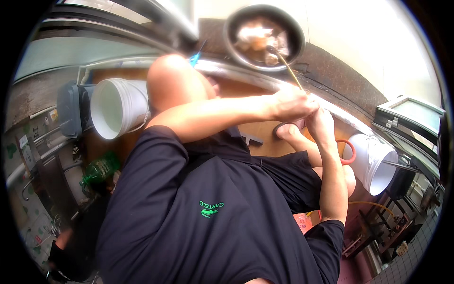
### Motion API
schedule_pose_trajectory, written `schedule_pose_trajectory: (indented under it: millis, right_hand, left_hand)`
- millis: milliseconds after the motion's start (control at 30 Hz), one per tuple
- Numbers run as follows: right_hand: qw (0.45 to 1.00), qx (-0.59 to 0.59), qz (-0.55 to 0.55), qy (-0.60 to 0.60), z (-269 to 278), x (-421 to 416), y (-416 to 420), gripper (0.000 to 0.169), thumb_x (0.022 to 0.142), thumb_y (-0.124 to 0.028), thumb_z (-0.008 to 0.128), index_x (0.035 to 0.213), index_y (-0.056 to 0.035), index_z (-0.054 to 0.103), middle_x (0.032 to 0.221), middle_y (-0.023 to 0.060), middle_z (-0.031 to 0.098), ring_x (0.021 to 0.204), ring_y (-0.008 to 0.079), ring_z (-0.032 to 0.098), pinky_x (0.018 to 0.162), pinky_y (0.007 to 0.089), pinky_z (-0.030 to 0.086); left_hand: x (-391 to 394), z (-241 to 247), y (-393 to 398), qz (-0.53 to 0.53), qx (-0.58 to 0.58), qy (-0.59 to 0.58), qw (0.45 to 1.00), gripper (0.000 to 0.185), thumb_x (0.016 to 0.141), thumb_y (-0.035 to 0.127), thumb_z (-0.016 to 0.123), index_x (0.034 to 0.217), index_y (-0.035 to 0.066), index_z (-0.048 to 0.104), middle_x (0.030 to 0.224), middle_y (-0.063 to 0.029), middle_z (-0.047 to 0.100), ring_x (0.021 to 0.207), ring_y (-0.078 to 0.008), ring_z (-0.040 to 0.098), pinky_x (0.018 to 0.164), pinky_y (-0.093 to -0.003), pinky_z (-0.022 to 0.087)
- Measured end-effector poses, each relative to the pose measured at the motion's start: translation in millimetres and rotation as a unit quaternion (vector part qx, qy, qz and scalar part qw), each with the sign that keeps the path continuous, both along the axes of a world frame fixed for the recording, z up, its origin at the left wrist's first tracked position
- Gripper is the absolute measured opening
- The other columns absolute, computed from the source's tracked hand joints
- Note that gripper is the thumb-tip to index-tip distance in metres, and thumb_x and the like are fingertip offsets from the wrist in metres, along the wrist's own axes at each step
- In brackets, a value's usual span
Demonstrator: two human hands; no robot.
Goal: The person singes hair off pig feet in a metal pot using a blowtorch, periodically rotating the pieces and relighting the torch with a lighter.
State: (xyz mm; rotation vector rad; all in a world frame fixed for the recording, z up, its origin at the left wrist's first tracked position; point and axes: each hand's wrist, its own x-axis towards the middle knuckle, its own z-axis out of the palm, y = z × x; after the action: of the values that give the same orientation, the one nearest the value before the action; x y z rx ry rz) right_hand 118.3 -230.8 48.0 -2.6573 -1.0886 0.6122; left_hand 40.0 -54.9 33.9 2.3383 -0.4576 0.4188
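Observation:
My left hand point(294, 103) is closed at the near end of a thin yellowish rod point(291, 71). The rod slants up to a round dark metal basin point(300, 44), where its dark tip touches pale, crumpled-looking chunks point(260, 37). Glare blurs the chunks, so I cannot tell what they are. My right hand point(321, 122) is curled up against the left one; whatever its fingers hold is hidden. Just beyond the right wrist shows an orange-red ring point(349, 152), possibly a tool handle.
White plastic buckets lie tipped at left point(108, 108) and right point(383, 167). A blue-handled tool point(194, 59) is beside my left knee. A window frame point(411, 113) stands at right. A green plastic bottle point(103, 167) lies at lower left, near part of another person point(78, 241).

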Motion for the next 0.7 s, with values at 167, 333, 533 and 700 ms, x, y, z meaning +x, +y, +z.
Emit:
schedule_pose_trajectory:
  millis: [167,333,533,700]
  right_hand:
    - [1.0,0.0,-0.002,-0.001,6,-1,2,0.031,0.087,-0.029,0.072,0.106,-0.0045,0.065,0.092,0.0225,0.073,0.09,0.0438,0.069,0.08,0.0516,0.055]
    - [1.0,0.002,-0.011,-0.003,4,-1,2,0.03,0.088,-0.029,0.07,0.105,-0.0042,0.066,0.092,0.0225,0.073,0.09,0.0438,0.069,0.079,0.0513,0.055]
    - [1.0,0.006,-0.008,-0.009,11,-3,4,0.029,0.09,-0.028,0.068,0.105,-0.004,0.066,0.092,0.0223,0.073,0.091,0.0435,0.069,0.08,0.0509,0.055]
    - [1.0,0.005,-0.01,-0.005,10,-3,5,0.029,0.09,-0.028,0.067,0.105,-0.0038,0.067,0.093,0.0221,0.073,0.092,0.043,0.07,0.08,0.0506,0.055]
  left_hand:
    - [1,-4,-1,-0.003,-0.003,-0.004,1.0,0.017,0.08,0.016,0.067,0.087,0.003,0.06,0.073,-0.0174,0.068,0.067,-0.0346,0.071,0.055,-0.0446,0.054]
    - [-2,7,2,-0.008,0.024,0.02,0.999,0.01,0.085,0.01,0.063,0.091,0.003,0.057,0.075,-0.0146,0.067,0.07,-0.0315,0.07,0.058,-0.0406,0.053]
    - [-2,5,1,-0.008,0.016,-0.001,1.0,0.011,0.084,0.009,0.063,0.09,0.002,0.057,0.074,-0.0147,0.066,0.069,-0.0309,0.07,0.058,-0.0407,0.052]
    - [-2,4,1,-0.006,0.025,0.002,1.0,0.01,0.084,0.009,0.062,0.09,0.002,0.057,0.075,-0.0145,0.066,0.07,-0.0302,0.069,0.058,-0.0402,0.052]
